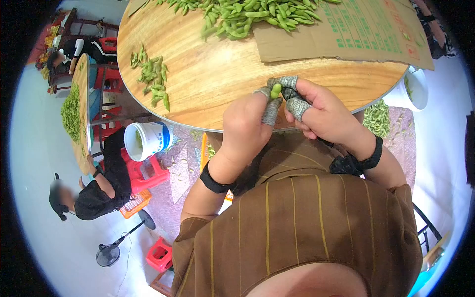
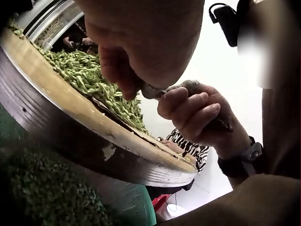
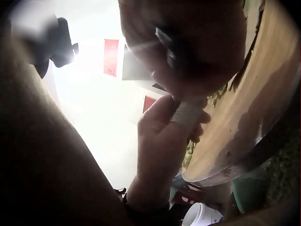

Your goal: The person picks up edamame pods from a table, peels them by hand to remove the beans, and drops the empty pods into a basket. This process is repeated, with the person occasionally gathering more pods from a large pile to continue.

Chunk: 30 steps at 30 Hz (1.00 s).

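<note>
Pinching a plump, smooth green pod (image 1: 275,90) just above the centre of the head view, the left hand (image 1: 245,121) holds it between thumb and finger, both bound in coarse grey wrap (image 1: 270,113); the right hand (image 1: 329,114), similarly wrapped and with its fingers bent, meets it from the right, though whether it grips the pod too cannot be told; soft black bands (image 1: 215,180) ring both wrists.

The hands work at the rim of a round table (image 1: 198,94) topped in glossy, streaked wood; at upper centre lies a loose heap of slender, bumpy pods (image 1: 257,17), reaching a flat sheet of brown cardboard (image 1: 307,52) printed in green at upper right; a smaller, duller cluster (image 1: 154,74) lies at upper left.

A brown garment (image 1: 297,213) with thin yellow stripes fills the lower centre; a white plastic bucket (image 1: 138,143) stands left of centre; at far left, a person in black (image 1: 96,198) is beside a second table (image 1: 84,128) piled with pods; in the left wrist view's lower left, a curved green tub (image 2: 146,207) holds blurred, rounded green pieces (image 2: 56,193).
</note>
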Tool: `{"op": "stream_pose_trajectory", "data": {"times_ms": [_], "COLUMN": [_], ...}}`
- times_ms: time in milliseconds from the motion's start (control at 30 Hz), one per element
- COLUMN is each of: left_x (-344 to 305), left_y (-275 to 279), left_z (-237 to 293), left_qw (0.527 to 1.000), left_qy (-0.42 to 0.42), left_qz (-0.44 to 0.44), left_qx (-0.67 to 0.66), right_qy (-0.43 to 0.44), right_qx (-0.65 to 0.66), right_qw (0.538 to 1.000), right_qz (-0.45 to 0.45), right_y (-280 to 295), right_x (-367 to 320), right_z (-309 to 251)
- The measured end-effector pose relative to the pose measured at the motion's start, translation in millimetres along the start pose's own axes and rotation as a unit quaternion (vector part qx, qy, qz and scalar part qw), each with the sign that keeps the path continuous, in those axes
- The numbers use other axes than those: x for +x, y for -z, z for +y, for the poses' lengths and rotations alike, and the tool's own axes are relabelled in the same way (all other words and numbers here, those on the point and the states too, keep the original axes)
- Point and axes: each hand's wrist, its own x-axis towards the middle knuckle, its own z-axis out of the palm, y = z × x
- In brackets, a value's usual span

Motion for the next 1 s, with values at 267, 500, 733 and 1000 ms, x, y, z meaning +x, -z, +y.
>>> {"op": "stream_pose_trajectory", "data": {"times_ms": [267, 500, 733, 1000], "left_x": [2, -5, -15, -20], "left_y": [5, 8, 10, 17], "left_z": [-5, 6, 2, -2], "left_qw": [0.925, 0.972, 0.974, 0.974], "left_qy": [0.188, 0.079, 0.064, 0.07], "left_qz": [-0.111, -0.174, -0.205, -0.195], "left_qx": [-0.31, -0.135, -0.067, -0.096], "right_qy": [-0.034, 0.344, 0.221, 0.232], "right_qx": [-0.054, -0.485, -0.534, -0.47], "right_qw": [0.998, 0.792, 0.815, 0.848], "right_qz": [0.022, 0.14, 0.035, 0.08], "right_y": [11, 13, 4, 4], "right_x": [0, 13, 12, 15], "right_z": [14, 18, 21, 27]}}
